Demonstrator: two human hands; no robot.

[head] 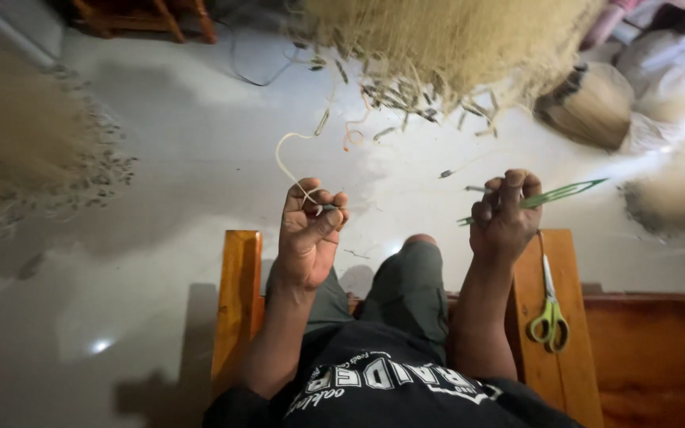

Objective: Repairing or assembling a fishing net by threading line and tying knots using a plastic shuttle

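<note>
My left hand (308, 230) is closed around a pale cord (288, 162) and a small grey sinker, pinched between thumb and fingers. The cord loops up toward a heap of fine beige fishing net (445, 43) edged with several small grey weights. My right hand (503, 212) grips a flat green netting needle (564, 192) that points right, and also pinches a small grey weight near the fingertips. A thin line runs between the two hands. Both hands are raised above my knees.
I sit in a wooden chair; green-handled scissors (549, 313) lie on its right armrest (568, 364), and the left armrest (238, 305) is bare. More net lies piled at left (17, 150) and right (679, 190). A round woven basket (592, 103) sits at the upper right on the pale floor.
</note>
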